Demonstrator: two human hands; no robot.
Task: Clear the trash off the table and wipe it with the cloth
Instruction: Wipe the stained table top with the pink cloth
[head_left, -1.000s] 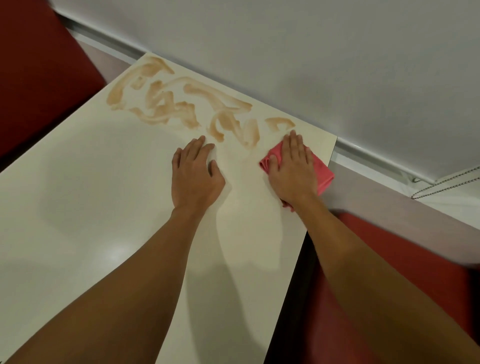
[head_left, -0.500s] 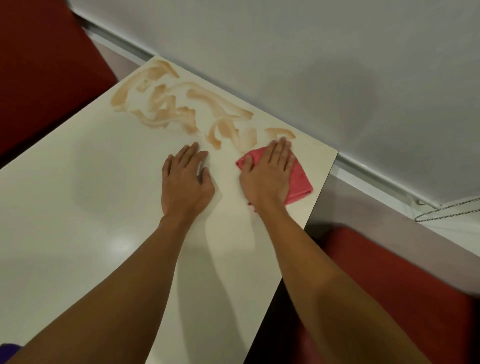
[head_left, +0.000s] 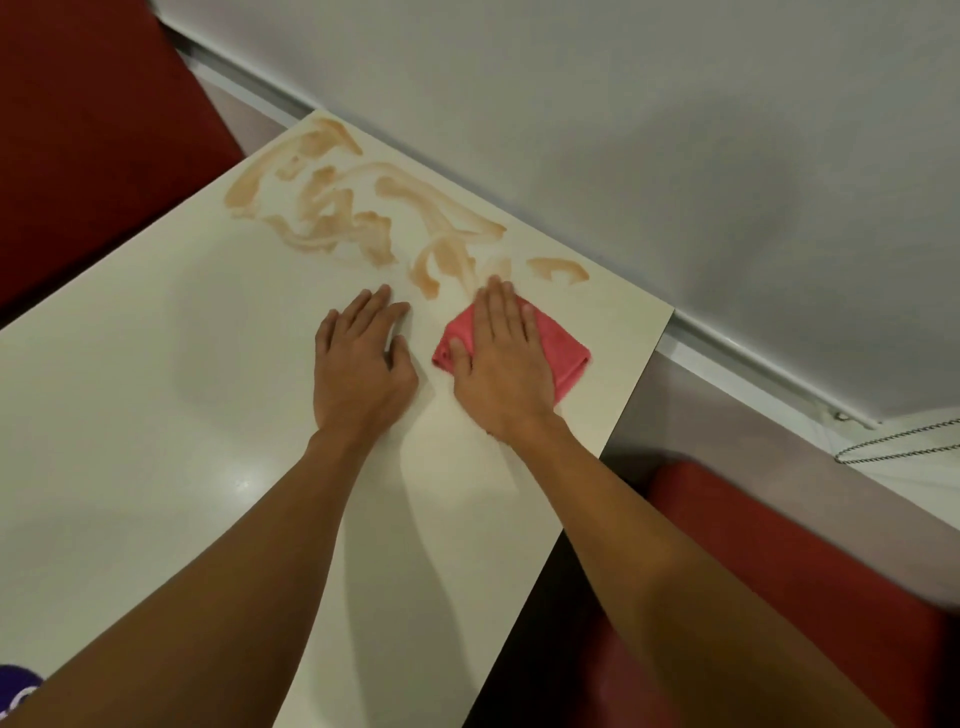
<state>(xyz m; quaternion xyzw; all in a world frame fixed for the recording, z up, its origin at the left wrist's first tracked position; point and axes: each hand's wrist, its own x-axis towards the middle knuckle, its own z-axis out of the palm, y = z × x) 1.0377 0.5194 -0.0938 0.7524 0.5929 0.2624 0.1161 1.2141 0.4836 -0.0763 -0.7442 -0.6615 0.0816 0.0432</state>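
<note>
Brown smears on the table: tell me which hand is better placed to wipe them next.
Right. The right hand presses flat on the pink cloth, reaching up to the nearest brown smears. The left hand rests flat on the bare table with no cloth under it.

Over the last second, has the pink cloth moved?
Yes. The pink cloth, under the right hand, slid left, away from the table's right edge toward the left hand.
</note>
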